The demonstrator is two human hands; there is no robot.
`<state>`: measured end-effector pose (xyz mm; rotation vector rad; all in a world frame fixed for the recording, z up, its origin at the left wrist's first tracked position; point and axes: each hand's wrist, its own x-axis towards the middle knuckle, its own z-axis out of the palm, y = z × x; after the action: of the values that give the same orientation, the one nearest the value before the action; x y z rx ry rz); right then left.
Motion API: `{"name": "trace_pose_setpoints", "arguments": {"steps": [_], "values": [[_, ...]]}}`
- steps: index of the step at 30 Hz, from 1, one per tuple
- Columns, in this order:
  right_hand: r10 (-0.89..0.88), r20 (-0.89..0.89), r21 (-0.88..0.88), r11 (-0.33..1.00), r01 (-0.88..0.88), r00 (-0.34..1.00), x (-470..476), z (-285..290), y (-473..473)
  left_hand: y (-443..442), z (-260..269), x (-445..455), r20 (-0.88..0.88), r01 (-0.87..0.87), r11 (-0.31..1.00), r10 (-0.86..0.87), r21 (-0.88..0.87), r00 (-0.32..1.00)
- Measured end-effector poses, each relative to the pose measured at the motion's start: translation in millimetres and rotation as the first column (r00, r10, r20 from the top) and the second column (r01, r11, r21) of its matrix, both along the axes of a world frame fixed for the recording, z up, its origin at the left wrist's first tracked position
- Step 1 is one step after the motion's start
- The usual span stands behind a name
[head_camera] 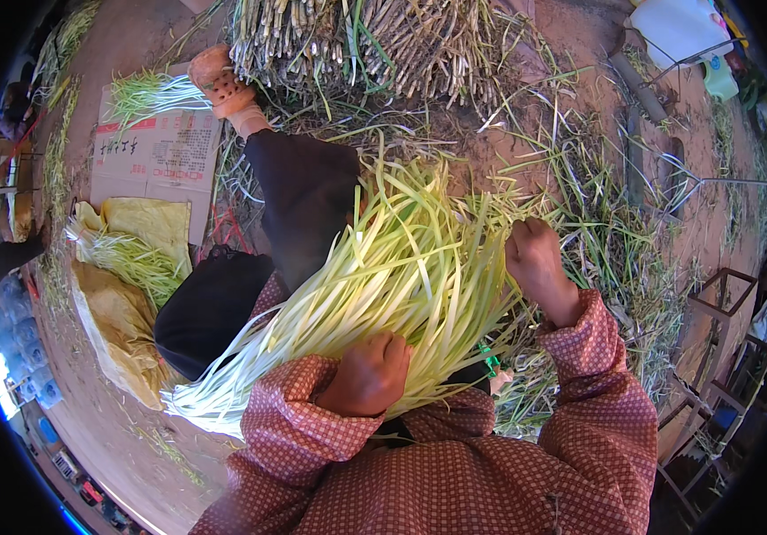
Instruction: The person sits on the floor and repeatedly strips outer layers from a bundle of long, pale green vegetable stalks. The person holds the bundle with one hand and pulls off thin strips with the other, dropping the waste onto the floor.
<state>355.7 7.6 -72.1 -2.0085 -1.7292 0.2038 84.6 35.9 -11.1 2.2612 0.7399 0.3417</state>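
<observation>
A large bundle of pale yellow-green leaf vegetable, like blanched garlic chives [383,281], lies across my lap. Its white stem ends point to the lower left, and its leaf tips spread towards the upper right. My left hand [371,374] is curled into a fist against the near side of the bundle; its fingertips are hidden, so whether leaves are inside cannot be told. At the right edge of the bundle, my right hand [536,257] has its fingers closed on leaf tips. A dark trouser leg [306,194] stretches out beyond the bundle, ending in an orange-brown clog [221,80].
Dense cut stalks with roots [370,47] stand ahead. Leaf litter [597,227] covers ground on the right, near a rusty metal frame [718,334]. Leftward are a printed cardboard sheet [156,157] with a small bunch [156,97], and a yellow sack [112,321] beside more chives [132,261].
</observation>
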Motion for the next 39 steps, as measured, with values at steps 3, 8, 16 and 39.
{"name": "trace_pose_setpoints", "arguments": {"steps": [3,8,16,39], "values": [[-0.148,0.163,-0.035,0.987,0.156,0.975,21.7,1.9,10.1,0.5,2.0,-2.4,-0.058,0.022,1.000,-0.023,-0.014,0.998],[-0.324,-0.218,-0.206,0.937,0.281,0.921,14.5,25.6,8.6,0.0,2.3,1.3,-0.044,0.040,0.999,-0.040,0.000,0.998],[0.058,-0.583,0.035,0.998,-0.046,0.810,-50.3,17.9,19.8,-0.2,3.6,1.0,-0.031,0.027,1.000,-0.027,-0.013,0.999],[-0.093,-0.153,0.006,0.995,0.095,0.984,3.3,5.6,28.6,-2.1,0.2,-1.9,-0.023,0.015,0.998,-0.017,-0.059,1.000]]}}
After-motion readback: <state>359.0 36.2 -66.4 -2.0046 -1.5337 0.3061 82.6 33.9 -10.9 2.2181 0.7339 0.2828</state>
